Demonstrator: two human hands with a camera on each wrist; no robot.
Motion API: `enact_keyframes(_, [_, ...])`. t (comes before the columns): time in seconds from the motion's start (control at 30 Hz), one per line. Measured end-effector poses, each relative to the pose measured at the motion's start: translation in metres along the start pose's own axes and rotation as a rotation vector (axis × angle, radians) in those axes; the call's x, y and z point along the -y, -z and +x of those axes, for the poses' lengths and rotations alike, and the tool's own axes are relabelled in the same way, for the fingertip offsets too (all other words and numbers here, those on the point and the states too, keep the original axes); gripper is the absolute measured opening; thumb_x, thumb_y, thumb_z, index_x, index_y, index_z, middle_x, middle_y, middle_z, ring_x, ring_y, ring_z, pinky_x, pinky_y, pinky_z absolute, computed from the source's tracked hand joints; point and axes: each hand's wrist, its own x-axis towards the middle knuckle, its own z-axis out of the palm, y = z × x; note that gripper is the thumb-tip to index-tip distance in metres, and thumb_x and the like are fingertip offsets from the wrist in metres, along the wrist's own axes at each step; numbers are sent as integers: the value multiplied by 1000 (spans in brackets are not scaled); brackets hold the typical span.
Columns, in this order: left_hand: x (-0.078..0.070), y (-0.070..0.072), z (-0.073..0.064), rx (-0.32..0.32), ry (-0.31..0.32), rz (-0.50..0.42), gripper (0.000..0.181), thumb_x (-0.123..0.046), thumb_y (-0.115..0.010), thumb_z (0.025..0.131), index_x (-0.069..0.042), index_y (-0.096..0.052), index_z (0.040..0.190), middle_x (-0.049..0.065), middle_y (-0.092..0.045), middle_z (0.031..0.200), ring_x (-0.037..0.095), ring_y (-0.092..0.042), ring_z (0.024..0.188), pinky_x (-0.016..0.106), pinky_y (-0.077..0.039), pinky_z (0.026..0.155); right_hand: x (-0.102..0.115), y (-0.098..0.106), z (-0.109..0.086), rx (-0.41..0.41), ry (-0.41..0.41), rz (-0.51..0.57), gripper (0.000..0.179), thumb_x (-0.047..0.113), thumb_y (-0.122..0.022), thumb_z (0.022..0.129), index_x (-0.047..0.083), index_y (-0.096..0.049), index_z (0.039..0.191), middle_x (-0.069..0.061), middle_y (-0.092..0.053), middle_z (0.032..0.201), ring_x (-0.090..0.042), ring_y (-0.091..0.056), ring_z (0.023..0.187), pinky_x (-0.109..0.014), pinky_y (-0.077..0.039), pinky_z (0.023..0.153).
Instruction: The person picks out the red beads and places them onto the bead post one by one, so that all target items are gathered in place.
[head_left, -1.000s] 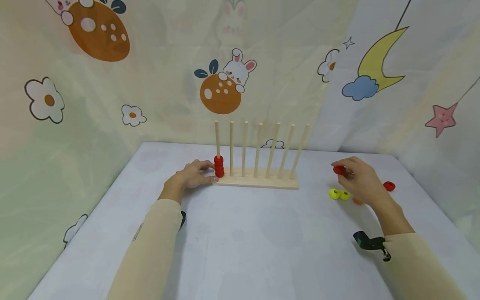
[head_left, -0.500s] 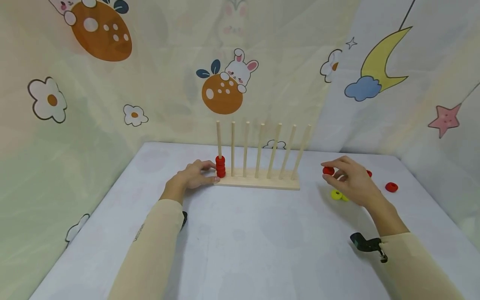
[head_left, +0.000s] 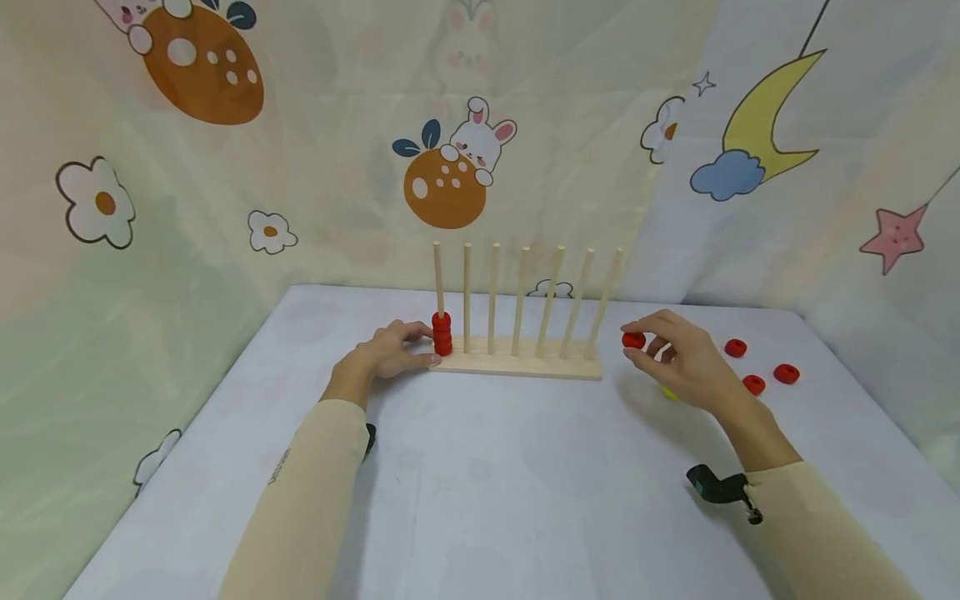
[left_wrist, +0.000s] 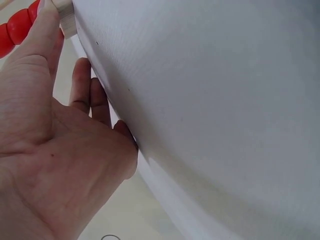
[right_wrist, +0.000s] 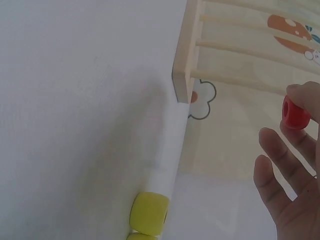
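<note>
A wooden peg rack (head_left: pixel 517 365) with several upright pegs stands toward the back of the table. Red beads (head_left: pixel 442 335) are stacked on its leftmost peg; the other pegs are bare. My left hand (head_left: pixel 386 350) holds the rack's left end between thumb and index finger, and its other fingers rest beside the tabletop in the left wrist view. To the right of the rack, my right hand (head_left: pixel 678 357) pinches a red bead (head_left: pixel 633 340) between thumb and fingertips, raised above the table. The bead's hole shows in the right wrist view, where the bead (right_wrist: pixel 295 114) is near the thumb.
Loose red beads lie at the right: one farther back (head_left: pixel 736 347), one near the right edge (head_left: pixel 786 373) and one by the wrist (head_left: pixel 753 384). A yellow bead (right_wrist: pixel 150 213) with another against it lies below my right hand. A patterned cloth (head_left: pixel 337 167) hangs behind the table.
My right hand has moved left toward the rack with the red bead, uncovering red beads behind it and covering most of the yellow ones. My left hand stays at the rack's end.
</note>
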Motion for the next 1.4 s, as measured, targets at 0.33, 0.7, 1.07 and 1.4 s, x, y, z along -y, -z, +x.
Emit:
enact_keyframes(0.33, [0,-2,2,-4,-4,-10,58,-53,-74,90,-36,-55,142,7,-43,154,36,-28,147,75,-25,111,7,-5,4,-24,24,-3,35,1,-81,85,14,-72,117,2,-65,105,-9,-61,75,-23,-54,62])
enact_keyframes(0.7, [-3,1,2,-1,-25,16,60,-55,-72,90,-35,-54,143,8,-43,154,38,-29,146,75,-27,110,16,-9,10,-19,39,-3,34,2,-81,85,12,-71,115,3,-63,104,-11,-61,76,-28,-55,61])
enact_keyframes(1.07, [1,-4,0,4,-7,3,57,-55,-73,89,-37,-55,141,6,-43,153,37,-31,145,76,-25,110,25,-23,26,7,79,29,30,7,-82,86,13,-71,113,2,-64,103,-11,-60,77,-31,-54,59])
enact_keyframes(1.4, [3,0,2,8,-8,7,59,-56,-73,89,-38,-54,142,5,-42,155,37,-29,146,75,-25,111,33,-28,37,4,122,57,30,6,-81,86,13,-71,113,2,-63,102,-11,-61,76,-28,-54,58])
